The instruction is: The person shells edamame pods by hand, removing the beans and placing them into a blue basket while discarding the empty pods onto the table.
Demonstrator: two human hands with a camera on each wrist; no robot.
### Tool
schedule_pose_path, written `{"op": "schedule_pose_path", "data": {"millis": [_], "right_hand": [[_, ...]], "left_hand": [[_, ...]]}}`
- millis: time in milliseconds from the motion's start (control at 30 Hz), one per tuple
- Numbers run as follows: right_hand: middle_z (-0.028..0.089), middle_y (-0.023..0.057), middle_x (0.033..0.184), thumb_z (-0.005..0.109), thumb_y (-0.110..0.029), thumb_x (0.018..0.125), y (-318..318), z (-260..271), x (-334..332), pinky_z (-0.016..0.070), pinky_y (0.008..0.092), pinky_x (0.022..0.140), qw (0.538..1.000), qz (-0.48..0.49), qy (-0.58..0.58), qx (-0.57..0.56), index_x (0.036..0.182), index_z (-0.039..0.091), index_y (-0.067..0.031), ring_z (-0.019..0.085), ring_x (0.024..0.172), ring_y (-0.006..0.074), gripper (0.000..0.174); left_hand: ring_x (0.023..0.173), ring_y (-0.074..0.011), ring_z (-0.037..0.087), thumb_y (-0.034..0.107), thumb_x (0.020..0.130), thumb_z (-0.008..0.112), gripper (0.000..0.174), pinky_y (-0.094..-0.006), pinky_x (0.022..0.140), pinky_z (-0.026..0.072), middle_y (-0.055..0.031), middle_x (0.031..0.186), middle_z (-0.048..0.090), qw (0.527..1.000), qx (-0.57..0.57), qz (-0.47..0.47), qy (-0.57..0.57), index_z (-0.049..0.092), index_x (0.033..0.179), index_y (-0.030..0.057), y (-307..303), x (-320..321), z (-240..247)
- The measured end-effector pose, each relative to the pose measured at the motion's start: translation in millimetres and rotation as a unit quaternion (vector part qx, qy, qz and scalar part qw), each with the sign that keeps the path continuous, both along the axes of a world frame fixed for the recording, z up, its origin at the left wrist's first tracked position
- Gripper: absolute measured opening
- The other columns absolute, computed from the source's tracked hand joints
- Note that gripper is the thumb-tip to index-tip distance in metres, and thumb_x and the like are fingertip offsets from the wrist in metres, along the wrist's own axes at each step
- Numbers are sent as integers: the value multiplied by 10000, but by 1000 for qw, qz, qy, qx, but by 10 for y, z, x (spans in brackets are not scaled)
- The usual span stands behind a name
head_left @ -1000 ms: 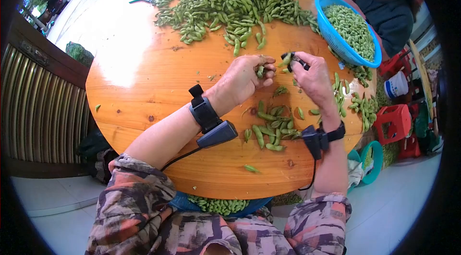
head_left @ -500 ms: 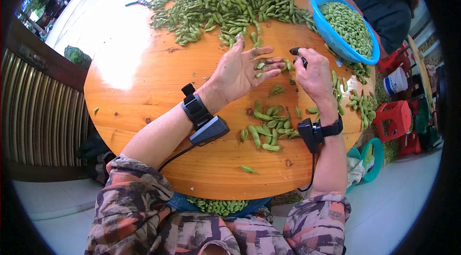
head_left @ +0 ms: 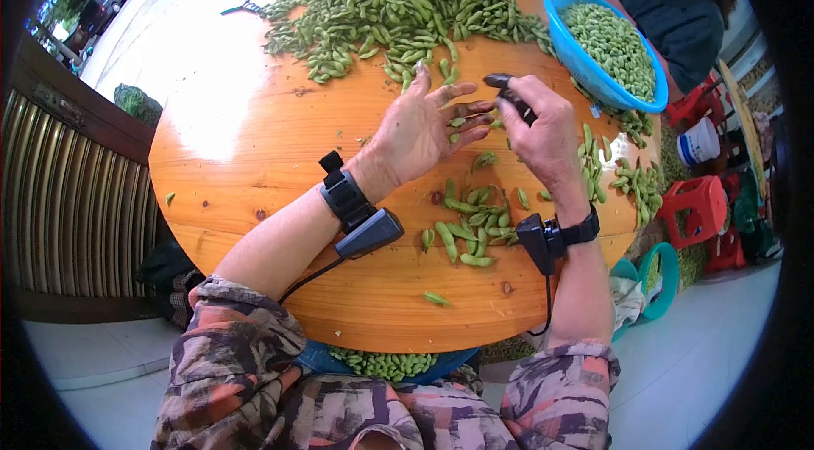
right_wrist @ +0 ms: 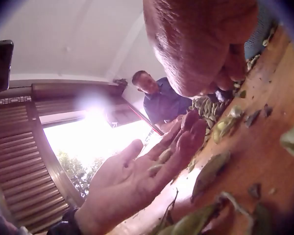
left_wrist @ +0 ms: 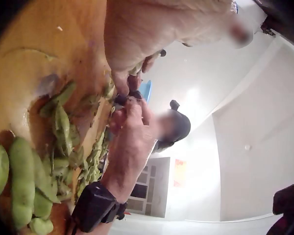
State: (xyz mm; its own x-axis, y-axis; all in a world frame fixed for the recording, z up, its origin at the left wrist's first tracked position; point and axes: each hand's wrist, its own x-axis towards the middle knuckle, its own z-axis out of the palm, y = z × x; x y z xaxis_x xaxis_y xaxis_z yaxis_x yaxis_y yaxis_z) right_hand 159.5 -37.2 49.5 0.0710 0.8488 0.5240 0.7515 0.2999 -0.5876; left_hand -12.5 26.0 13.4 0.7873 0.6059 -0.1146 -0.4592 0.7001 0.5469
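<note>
My left hand (head_left: 415, 132) is held palm up over the table with its fingers spread and straight. A few green bean pods (right_wrist: 159, 164) lie across those fingers. Close beside the left fingertips, my right hand (head_left: 543, 124) curls its fingers round a small black two-armed tool (head_left: 498, 79), which looks like snips; its exact kind I cannot tell. Below the hands, a small group of loose pods (head_left: 475, 225) lies on the wooden table (head_left: 356, 314). A large heap of pods (head_left: 407, 5) spreads beyond the hands.
At the right stands a blue basket (head_left: 560, 35) full of pods, with more loose pods (head_left: 638, 187) near that edge. Scissors (head_left: 243, 8) lie at the heap's left. Another person (head_left: 682, 26) sits at the far right. A pod-filled basin (head_left: 322, 357) sits under the near edge.
My left hand has uncurled from around the pods into a spread palm. The right hand has come slightly left, and the pod by its black tool no longer shows there.
</note>
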Motion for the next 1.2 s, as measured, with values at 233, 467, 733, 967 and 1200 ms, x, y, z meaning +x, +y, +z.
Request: {"op": "schedule_pose_path", "data": {"millis": [233,467,733,967,1200], "right_hand": [[621,150,1008,636,67,726,33,-183,-169,541,374,731,983,181,-28,13,1087,575,-15,634,866,323,376],[605,170,1011,636,60,728,32,-225,-208,528,369,733,989,141,-39,26,1102,562,-4,612,901,343,387],[615,131,896,652,0,753,34,-142,-162,508,317,627,995,97,17,-9,1134,592,-25,614,704,231,387],[605,80,811,661,-11,757,26,-86,-84,487,282,587,999,8,53,7,1161,606,-58,576,627,148,410],[608,118,820,684,-11,746,-5,-91,-182,504,321,631,991,129,17,-12,1189,575,-41,600,665,208,458]], "left_hand": [[1030,-217,536,604,945,287,640,-368,916,442,-99,1115,557,1000,5,7,-15,487,1221,63,31,-17,-87],[1041,-214,528,616,932,325,600,-385,912,434,-68,1101,542,1000,-2,11,-4,501,1158,89,-23,32,-46],[1049,-255,534,611,937,302,605,-440,954,425,-73,1156,496,1000,-7,-8,0,456,1212,95,-18,16,-58],[1053,-286,549,618,937,280,621,-463,964,426,-65,1181,500,999,17,4,31,446,1229,95,-31,5,41],[951,-230,594,510,974,343,542,-355,811,514,-97,1025,597,996,4,40,77,539,1094,19,8,-10,-50]]}}
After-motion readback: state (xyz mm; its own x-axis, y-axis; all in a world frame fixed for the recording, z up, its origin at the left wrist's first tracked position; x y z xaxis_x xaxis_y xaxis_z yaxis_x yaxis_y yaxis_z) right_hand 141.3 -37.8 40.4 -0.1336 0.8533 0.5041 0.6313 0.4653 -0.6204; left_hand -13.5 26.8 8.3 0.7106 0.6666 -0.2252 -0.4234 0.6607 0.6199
